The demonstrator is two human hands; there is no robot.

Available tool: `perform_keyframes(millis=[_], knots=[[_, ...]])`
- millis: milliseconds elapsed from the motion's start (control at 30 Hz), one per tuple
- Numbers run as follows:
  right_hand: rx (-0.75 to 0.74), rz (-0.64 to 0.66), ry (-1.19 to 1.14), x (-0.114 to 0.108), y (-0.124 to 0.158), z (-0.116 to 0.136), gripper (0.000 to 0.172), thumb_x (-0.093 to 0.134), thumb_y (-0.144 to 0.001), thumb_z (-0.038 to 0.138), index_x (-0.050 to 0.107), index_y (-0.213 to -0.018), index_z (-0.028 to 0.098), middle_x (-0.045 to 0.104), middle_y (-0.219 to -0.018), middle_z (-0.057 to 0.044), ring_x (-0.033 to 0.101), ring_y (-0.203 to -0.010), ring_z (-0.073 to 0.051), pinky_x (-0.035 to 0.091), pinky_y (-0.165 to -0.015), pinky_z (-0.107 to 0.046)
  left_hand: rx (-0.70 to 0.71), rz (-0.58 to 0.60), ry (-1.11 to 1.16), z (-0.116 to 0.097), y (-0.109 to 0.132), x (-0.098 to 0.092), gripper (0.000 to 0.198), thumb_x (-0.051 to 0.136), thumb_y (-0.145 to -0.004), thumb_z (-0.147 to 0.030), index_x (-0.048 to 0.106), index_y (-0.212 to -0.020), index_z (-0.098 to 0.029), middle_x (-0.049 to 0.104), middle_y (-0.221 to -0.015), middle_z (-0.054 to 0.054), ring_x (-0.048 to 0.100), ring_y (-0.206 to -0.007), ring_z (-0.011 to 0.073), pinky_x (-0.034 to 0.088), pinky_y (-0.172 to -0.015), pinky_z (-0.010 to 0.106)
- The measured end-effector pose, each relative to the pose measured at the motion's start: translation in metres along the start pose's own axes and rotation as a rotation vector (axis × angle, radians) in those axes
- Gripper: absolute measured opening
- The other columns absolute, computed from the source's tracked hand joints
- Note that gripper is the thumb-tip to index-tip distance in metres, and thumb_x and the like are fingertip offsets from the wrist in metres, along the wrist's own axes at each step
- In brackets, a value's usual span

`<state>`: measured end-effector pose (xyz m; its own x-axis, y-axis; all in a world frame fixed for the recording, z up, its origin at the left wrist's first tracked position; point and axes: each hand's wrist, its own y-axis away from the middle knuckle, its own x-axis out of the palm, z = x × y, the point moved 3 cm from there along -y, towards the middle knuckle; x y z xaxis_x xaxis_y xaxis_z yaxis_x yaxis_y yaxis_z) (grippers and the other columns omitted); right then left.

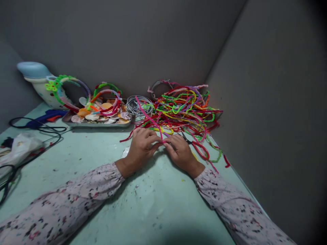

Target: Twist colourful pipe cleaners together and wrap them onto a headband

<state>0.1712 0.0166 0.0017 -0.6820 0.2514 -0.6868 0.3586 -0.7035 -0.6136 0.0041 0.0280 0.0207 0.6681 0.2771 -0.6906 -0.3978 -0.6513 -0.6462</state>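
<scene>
My left hand [144, 144] and my right hand [180, 149] meet fingertip to fingertip above the table. Both pinch a bright pink pipe cleaner [149, 117], whose long free end slants up and to the left from my fingers. The part between my fingertips is mostly hidden. Just right of my right hand lies a pair of scissors [201, 150] with red handles, its dark blades partly behind the hand. Behind both hands spreads a tangled heap of pipe cleaners [184, 102] in many colours.
A metal tray [102, 125] holds seashells and rings wrapped in pipe cleaner. Beside it lies a coil of grey wire [139, 105]. A bottle with a blue lid [34, 69], black cables [55, 129] and a plastic bag [22, 148] stand or lie at left. Grey walls [268, 102] border the table.
</scene>
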Motion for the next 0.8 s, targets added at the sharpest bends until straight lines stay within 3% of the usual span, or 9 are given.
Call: perform_keyframes(millis=[800], knots=[[-0.022,-0.006,-0.006,-0.002,-0.0017,0.0022,0.016,0.047,-0.094,0.025,0.061,-0.099,0.02,0.066,-0.09,-0.007,0.057,-0.088,-0.021,0.046,-0.084,-0.04,0.051,-0.044,-0.022,0.0048,0.0007,-0.0002,0.012,0.06,-0.087,-0.031,0.07,-0.094,-0.028,0.067,-0.088,0.002,0.054,-0.086,0.0181,0.032,-0.088,0.038]])
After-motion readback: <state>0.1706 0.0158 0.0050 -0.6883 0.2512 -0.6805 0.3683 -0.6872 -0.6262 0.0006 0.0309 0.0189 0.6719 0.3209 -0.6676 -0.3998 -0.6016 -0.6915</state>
